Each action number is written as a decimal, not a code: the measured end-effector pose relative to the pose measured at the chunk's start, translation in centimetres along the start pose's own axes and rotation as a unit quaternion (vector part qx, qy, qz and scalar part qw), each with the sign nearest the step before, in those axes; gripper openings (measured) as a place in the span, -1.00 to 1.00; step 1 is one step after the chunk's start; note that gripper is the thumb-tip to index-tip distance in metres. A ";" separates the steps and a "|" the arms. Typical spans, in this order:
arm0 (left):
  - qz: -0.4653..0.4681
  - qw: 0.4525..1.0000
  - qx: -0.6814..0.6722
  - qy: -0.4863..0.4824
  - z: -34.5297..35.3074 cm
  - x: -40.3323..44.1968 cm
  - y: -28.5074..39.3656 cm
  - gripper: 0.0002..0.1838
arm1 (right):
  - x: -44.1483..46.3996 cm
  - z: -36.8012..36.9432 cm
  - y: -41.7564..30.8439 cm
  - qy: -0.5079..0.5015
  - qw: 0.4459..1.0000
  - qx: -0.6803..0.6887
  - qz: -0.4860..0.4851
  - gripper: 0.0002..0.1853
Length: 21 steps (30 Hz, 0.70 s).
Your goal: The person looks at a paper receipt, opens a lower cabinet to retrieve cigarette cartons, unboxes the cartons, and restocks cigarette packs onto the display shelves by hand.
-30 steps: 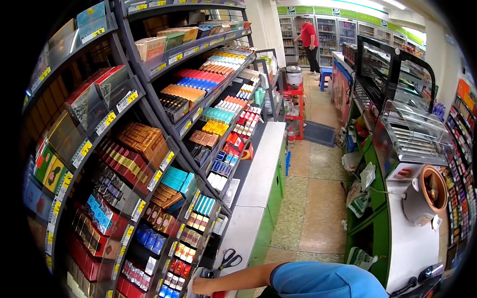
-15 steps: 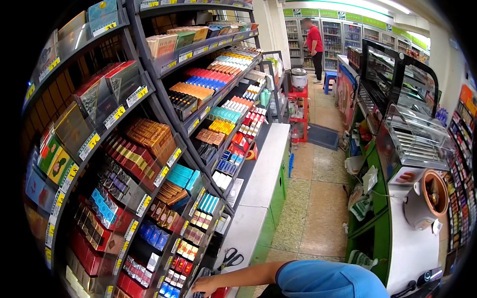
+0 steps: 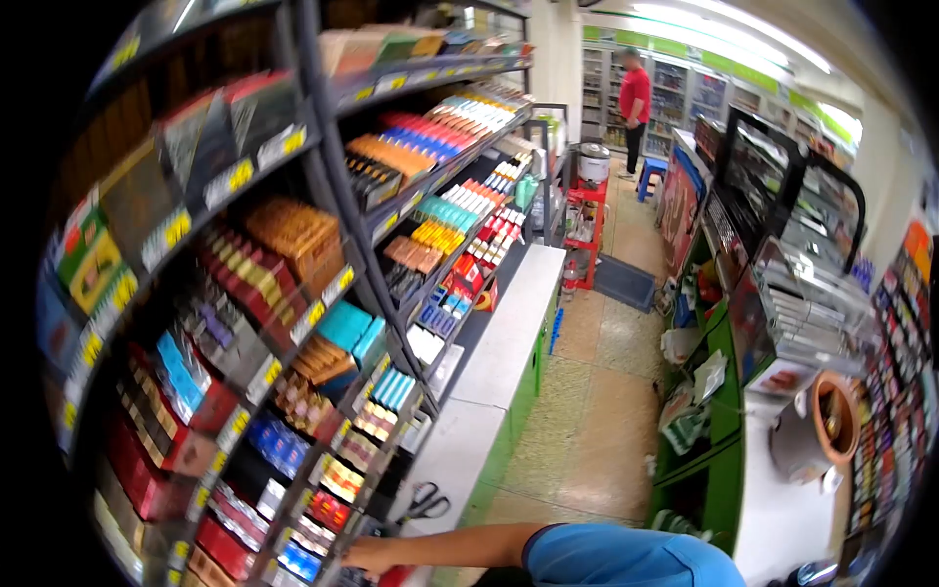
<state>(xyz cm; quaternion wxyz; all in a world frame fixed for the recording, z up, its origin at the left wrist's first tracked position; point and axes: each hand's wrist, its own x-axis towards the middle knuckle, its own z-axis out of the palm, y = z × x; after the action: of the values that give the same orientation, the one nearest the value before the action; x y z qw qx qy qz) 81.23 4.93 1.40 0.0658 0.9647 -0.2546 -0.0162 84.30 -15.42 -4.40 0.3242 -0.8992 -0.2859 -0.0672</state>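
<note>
My right hand (image 3: 366, 556) reaches in from the lower right, below a blue sleeve (image 3: 626, 556). It is low at the bottom edge, beside the cigarette packs (image 3: 299, 562) on the shelf and the near end of the white counter. Its fingers point down and are blurred, so whether they grip anything is unclear. Something red (image 3: 396, 575) lies just under the wrist, its kind hidden. Black-handled scissors (image 3: 426, 501) rest on the white counter (image 3: 465, 435) just beyond the forearm. My left hand is out of view.
A tall dark rack (image 3: 328, 147) of cigarette packs with yellow price tags fills the left. On the right counter stand a glass display case (image 3: 797, 303) and a brown pot (image 3: 812, 430). Along the aisle are a red stand (image 3: 587, 230), a dark mat (image 3: 626, 282) and a person in red (image 3: 634, 98).
My right hand and arm have shifted slightly left in the picture. The view has tilted and blurred. The person in red at the back has turned and lowered an arm.
</note>
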 end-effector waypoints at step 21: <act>-0.075 0.982 -0.170 0.032 2.3 0.2 0.0 -0.36 | -0.4 -2.3 -2.5 0.016 0.999 0.011 0.046 -0.49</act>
<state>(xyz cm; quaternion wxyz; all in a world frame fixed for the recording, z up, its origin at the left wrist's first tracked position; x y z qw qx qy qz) 81.27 4.57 -0.85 0.2351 0.9558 -0.1732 -0.0333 82.71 -15.53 -1.37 0.3409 -0.9067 -0.2401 -0.0634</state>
